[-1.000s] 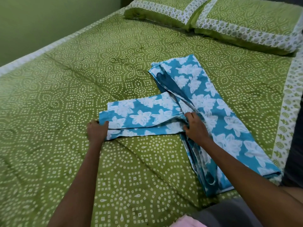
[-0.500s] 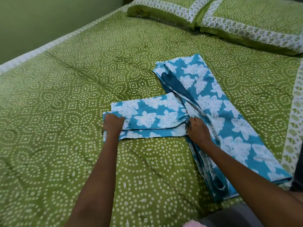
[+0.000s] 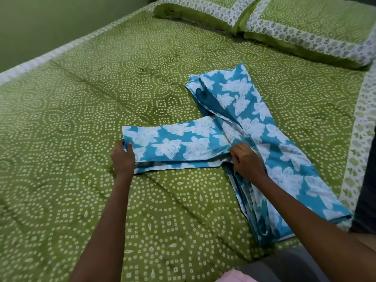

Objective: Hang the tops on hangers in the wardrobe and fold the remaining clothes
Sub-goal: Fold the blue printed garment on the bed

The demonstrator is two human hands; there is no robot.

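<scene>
A blue garment with white flowers (image 3: pixel 258 127) lies on the green patterned bed (image 3: pixel 81 123), folded lengthwise, with its sleeve (image 3: pixel 173 145) stretched out to the left. My left hand (image 3: pixel 123 157) grips the sleeve's cuff end, thumb on top and the upper layer lifted slightly. My right hand (image 3: pixel 245 159) pinches the cloth where the sleeve meets the body of the garment. The garment's long body runs from the upper middle down to the lower right, near the bed's edge.
Two green pillows (image 3: pixel 284 23) with white patterned borders lie at the head of the bed. A green wall (image 3: pixel 50 23) runs along the far left side. A pink cloth (image 3: pixel 234 276) and grey fabric (image 3: pixel 284 265) show at the bottom edge.
My left hand has slid onto the sleeve's cuff and taken hold of it, lifting the edge a little. My right hand stays at the sleeve's base.
</scene>
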